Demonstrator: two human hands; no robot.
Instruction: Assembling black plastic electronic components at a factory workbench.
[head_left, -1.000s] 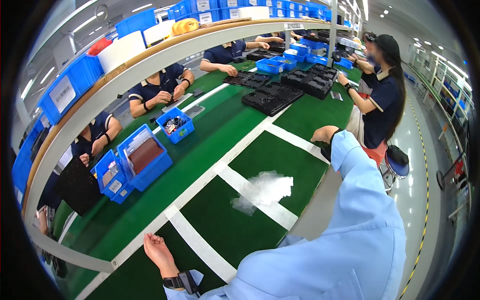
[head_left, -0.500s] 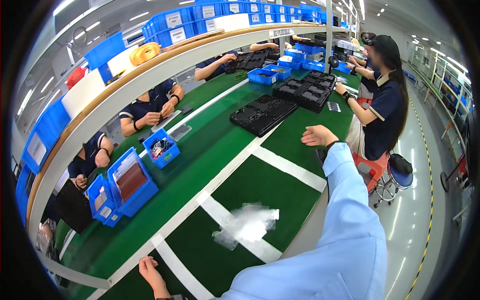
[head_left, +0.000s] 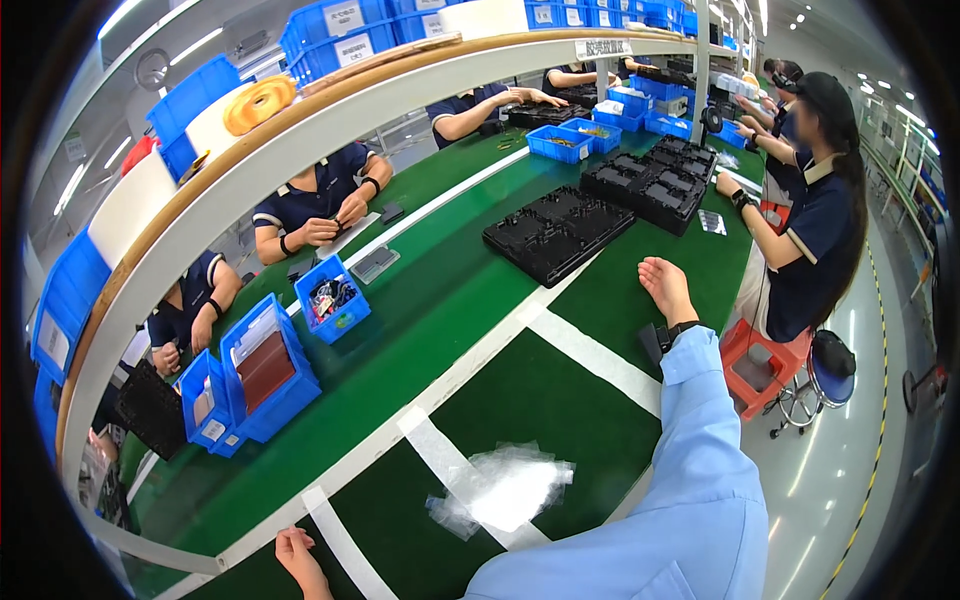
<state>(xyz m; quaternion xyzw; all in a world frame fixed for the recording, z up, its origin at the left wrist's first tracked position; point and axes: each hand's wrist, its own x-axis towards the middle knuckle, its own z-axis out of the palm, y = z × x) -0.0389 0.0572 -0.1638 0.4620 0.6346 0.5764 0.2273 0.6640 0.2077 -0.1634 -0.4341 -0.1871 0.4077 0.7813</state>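
My right hand point(head_left: 668, 288) is raised over the green table point(head_left: 600, 310) in front of the black molded trays, its fingers loosely bent and holding nothing. A dark band point(head_left: 683, 328) circles that wrist, and a small black object point(head_left: 655, 343) shows beside it. At the lower left, my left hand point(head_left: 300, 562) hovers near a white tape strip point(head_left: 345, 545), empty, with its fingers half curled. Between my arms lies a pile of clear, shiny plastic film point(head_left: 505, 485), touched by neither hand. Nearest to my right hand is a black tray point(head_left: 558, 232); another stack of trays point(head_left: 650, 185) stands behind it.
Across the table stand blue bins point(head_left: 265, 370) and a smaller blue bin of parts point(head_left: 330, 300). A shelf point(head_left: 330, 115) carrying blue boxes arches overhead. Co-workers sit opposite; one person point(head_left: 810, 230) sits at the right on a red stool point(head_left: 765, 370).
The view has shifted, so the table and trays appear farther right. My right hand has turned from palm-up with outstretched fingers to upright with bent fingers. My left hand stays low at the left.
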